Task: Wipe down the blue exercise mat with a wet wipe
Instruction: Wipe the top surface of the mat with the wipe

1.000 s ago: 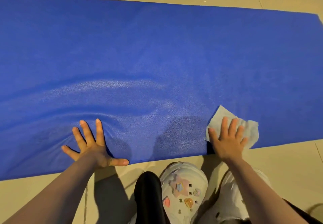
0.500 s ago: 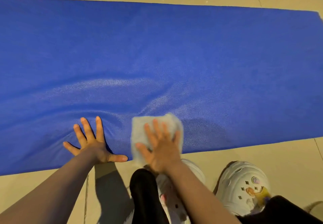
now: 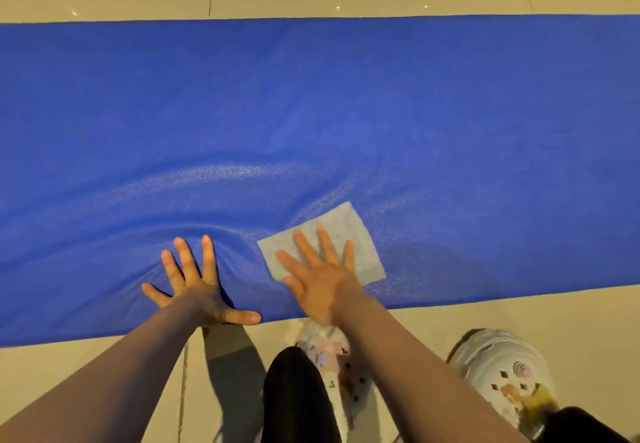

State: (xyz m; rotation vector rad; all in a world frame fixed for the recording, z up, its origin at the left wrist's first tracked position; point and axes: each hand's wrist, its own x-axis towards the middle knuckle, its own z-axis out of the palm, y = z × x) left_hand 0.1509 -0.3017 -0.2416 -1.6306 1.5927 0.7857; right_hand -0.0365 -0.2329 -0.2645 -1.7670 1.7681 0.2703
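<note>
**While one hand pins the mat, the other wipes**

As the left hand (image 3: 194, 287) presses flat, fingers spread, on the blue mat (image 3: 311, 113) near its front edge, the right hand (image 3: 322, 280) holds the wipe (image 3: 349, 231) down with straight fingers, mid-wipe. Next, I judge, sweep toward the far, unwiped side.

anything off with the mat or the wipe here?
The blue mat isn't lying flat: ripples bulge up just beyond the left hand, which presses flat on the near edge. The wet wipe lies spread out under the right hand, fingers straight. No tears or spills visible.
</note>
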